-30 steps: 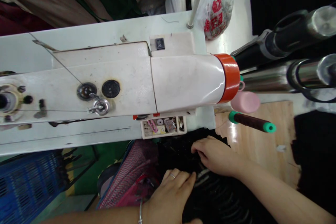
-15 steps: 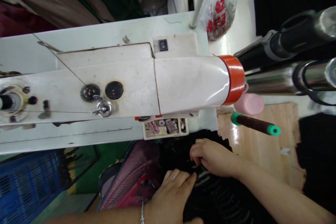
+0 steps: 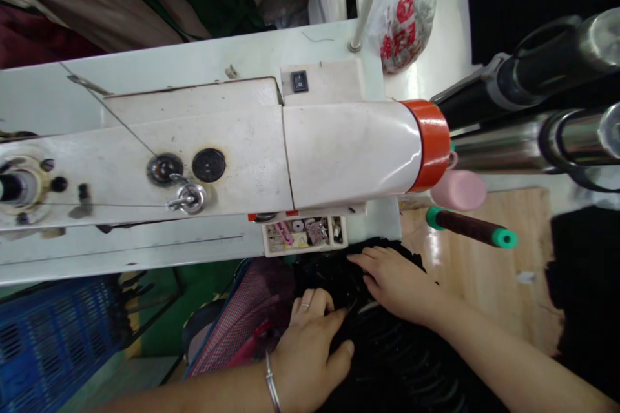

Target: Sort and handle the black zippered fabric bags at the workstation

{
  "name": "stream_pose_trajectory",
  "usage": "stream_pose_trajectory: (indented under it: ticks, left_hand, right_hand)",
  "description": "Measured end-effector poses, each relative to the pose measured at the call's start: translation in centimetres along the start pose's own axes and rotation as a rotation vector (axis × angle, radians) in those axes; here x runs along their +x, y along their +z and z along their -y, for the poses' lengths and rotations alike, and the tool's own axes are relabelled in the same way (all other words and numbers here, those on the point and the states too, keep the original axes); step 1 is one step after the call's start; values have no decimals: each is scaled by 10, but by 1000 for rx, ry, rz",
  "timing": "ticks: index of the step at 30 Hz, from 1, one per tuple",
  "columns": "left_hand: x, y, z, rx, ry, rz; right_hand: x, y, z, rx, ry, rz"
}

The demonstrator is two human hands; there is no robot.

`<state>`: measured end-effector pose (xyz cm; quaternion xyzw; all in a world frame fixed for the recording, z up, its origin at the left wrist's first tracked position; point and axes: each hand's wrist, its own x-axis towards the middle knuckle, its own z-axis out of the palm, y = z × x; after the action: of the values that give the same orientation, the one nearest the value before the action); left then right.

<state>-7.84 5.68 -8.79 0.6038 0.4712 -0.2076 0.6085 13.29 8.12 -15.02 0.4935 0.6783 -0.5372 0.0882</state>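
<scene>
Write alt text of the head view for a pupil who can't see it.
A left hand, wearing a ring and bracelet, and a right hand touch black fabric before a white sewing machine. A divided tray sits at the tabletop's near edge; a brown thread spool is at right.

My workplace, a garment-sewing workshop, identified by 1 industrial sewing machine (image 3: 242, 148), threaded, on a pale work table (image 3: 194, 64); 1 green-ended spool of dark thread (image 3: 467, 228) at right; a tray of small sewing parts (image 3: 305, 249) at the near edge; black cloth (image 3: 382, 361) in front of me; and further dark fabric (image 3: 586, 284) at far right.
</scene>
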Motion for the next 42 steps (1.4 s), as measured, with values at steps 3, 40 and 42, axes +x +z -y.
stream_pose_trajectory:
  ticks: [3, 40, 42]
  left_hand:
    - [-2, 0, 4, 29, 29, 3]
    - [10, 12, 65, -377, 279, -311]
    - [9, 13, 65, -435, 340, -234]
  right_hand:
    - [0, -3, 2, -12, 16, 20]
    - [-6, -3, 9, 24, -117, 132]
    - [-6, -2, 8, 19, -171, 170]
